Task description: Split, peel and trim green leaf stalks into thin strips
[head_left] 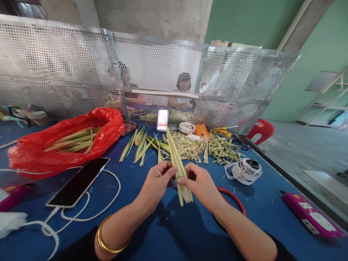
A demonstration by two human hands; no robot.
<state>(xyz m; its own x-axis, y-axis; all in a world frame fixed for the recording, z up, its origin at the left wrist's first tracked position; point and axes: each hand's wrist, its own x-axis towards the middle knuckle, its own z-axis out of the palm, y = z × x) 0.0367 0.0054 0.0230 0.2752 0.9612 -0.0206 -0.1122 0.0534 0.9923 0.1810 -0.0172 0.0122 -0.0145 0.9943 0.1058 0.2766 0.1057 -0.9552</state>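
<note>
Above the blue table [152, 232], both hands grip a long, pale yellow-green plant leaf [176, 156]. Its narrow tip points away from me and its wider, split base hangs towards me. My left hand [159, 179], below a gold bangle [101, 237], pinches the leaf's left edge. On the opposite edge, the thumb and fingers of my right hand [201, 181] are closed. Beyond the hands lie several similar loose leaves [140, 143] and a heap of shredded pale strips [187, 145]. A red ring-shaped object [237, 199] is partly hidden behind my right forearm.
At left, a red plastic bag [29, 156] holds more leaves, beside a phone [78, 183] with white cables. White ribbon [246, 170] and a purple packet [310, 214] lie at right. A perforated metal screen [160, 58] stands behind, with people beyond it.
</note>
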